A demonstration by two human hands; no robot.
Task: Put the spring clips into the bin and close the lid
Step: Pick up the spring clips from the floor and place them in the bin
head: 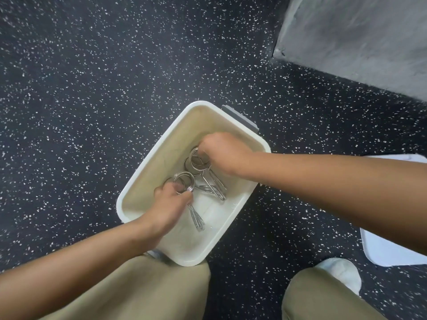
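A white rectangular bin with a grey handle stands open on the speckled floor in front of my knees. Both my hands are inside it. My left hand grips the coiled ring of a metal spring clip, whose handles stick out below my fingers. My right hand is closed on the ring of another bunch of spring clips; their handles lie toward the bin's middle. The white lid lies on the floor at the right, partly hidden by my right forearm.
Dark rubber floor with white flecks surrounds the bin. A grey concrete block or wall base stands at the upper right. My knees in tan trousers and a white shoe are at the bottom edge.
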